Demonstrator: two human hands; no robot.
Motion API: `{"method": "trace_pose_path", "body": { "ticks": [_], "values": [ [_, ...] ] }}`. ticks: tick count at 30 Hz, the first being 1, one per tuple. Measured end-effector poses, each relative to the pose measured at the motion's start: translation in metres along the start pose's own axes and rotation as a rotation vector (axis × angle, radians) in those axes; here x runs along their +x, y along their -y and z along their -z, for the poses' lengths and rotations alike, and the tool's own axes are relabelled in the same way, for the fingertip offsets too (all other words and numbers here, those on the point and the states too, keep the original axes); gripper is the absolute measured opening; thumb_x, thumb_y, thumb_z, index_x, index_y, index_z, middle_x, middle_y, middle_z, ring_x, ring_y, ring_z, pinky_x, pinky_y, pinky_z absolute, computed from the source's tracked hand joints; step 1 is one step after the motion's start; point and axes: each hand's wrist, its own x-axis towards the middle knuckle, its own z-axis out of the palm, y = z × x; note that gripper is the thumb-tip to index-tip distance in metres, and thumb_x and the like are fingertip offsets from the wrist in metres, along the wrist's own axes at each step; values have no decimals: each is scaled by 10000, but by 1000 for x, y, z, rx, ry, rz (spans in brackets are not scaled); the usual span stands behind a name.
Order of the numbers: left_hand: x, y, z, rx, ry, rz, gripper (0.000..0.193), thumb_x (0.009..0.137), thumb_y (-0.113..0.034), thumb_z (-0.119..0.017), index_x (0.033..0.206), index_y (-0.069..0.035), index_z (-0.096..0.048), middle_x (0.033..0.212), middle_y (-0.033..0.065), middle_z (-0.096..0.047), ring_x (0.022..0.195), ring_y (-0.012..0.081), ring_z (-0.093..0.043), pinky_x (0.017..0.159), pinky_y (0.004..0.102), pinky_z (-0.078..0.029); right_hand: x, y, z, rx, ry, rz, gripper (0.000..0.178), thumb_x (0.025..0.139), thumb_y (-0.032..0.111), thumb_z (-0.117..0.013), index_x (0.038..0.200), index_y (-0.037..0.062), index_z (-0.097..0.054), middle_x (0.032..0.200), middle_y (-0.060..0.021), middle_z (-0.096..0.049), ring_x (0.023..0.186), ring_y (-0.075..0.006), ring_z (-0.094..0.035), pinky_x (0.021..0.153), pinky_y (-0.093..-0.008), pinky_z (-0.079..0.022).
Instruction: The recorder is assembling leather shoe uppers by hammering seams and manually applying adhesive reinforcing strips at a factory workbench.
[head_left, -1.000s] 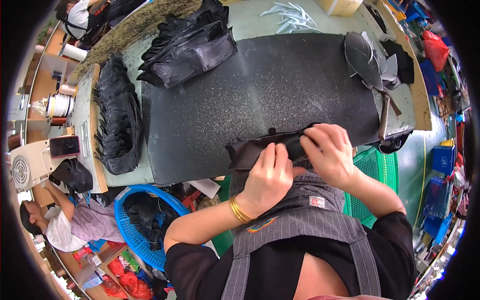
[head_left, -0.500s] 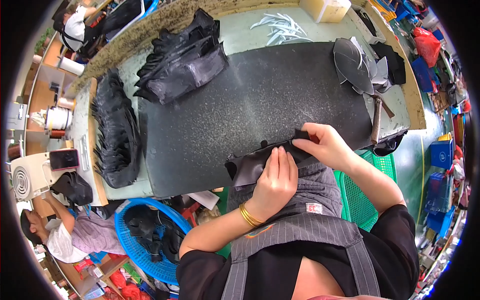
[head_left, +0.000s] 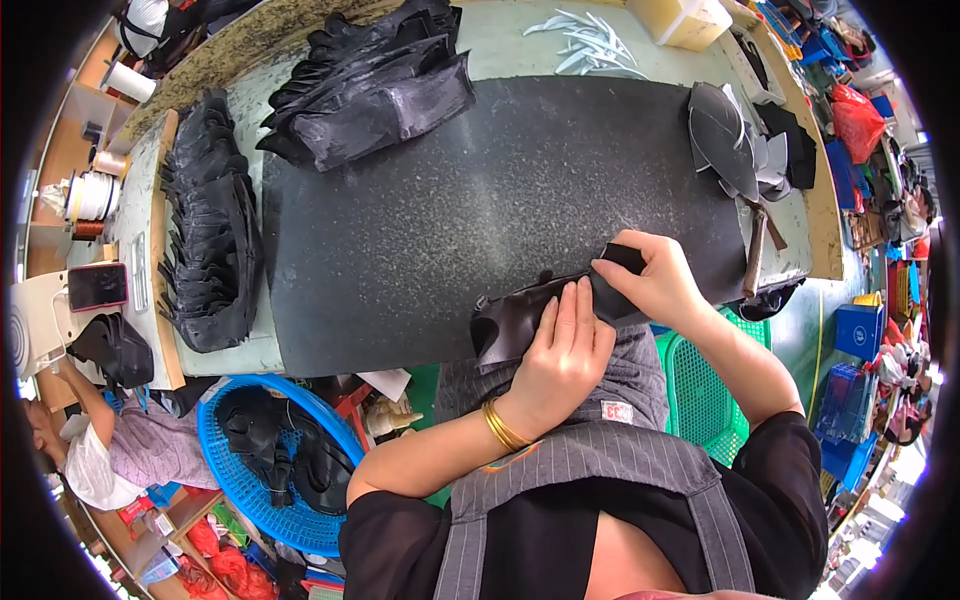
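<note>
A dark, shiny leather-like piece (head_left: 508, 328) lies along the near edge of the black work mat (head_left: 400, 260), its near part hanging slightly over that edge. My left hand (head_left: 570, 360) rests on it, fingers stretched out and side by side, pressing near its middle. With thumb and fingers closed, my right hand (head_left: 655, 280) pinches the raised edge at the piece's right end. The underside of the piece is hidden.
Stacks of black pieces stand at the far left (head_left: 385, 110) and along the left side (head_left: 210, 230). Grey cut pieces (head_left: 722, 140) and a hammer (head_left: 755, 250) lie at right. Below are a blue basket (head_left: 215, 440) and a green crate (head_left: 700, 385). Another person (head_left: 150, 445) sits at lower left.
My view has shifted a little. My right hand has turned up more of the edge at the piece's right end. My left hand stays pressed on the piece.
</note>
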Motion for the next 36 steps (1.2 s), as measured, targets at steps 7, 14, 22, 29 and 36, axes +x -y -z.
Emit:
{"method": "trace_pose_path", "body": {
  "ticks": [7,14,22,29,36],
  "values": [
    [7,1,10,55,116,-2,371,854,-162,-576,1187,-7,-622,1309,152,-620,1166,282,-601,987,346,-506,-20,-30,-6,-359,-345,384,198,866,126,-730,959,17,-594,744,-127,-599,623,-313,-611,560,-370,-495],
    [31,0,19,220,332,-56,552,843,-187,-557,1371,-25,-551,1427,54,-559,994,179,-587,764,278,-478,-19,-30,-9,-289,-419,388,205,887,82,-684,1044,5,-577,736,-124,-607,628,-329,-620,579,-384,-517],
    [14,6,10,48,146,-53,366,815,-173,-609,1123,17,-664,1185,168,-677,1000,248,-674,797,317,-574,-37,-17,6,-112,23,699,369,844,92,-698,1177,-33,-598,1105,-211,-649,1034,-368,-644,854,-410,-558],
    [5,48,49,-149,219,-328,282,780,-94,-656,1040,7,-694,1078,149,-715,1004,245,-707,841,321,-579,-32,-26,15,-332,228,907,523,870,224,-689,1315,-26,-574,1346,-153,-597,1289,-312,-538,1069,-385,-461],
    [-10,59,46,-264,195,-310,251,789,-149,-642,985,5,-669,922,100,-673,851,227,-675,753,327,-576,-25,7,-30,-80,229,781,582,937,442,-597,1238,-53,-539,1142,-229,-646,1078,-380,-630,884,-431,-538]
  ]
}}
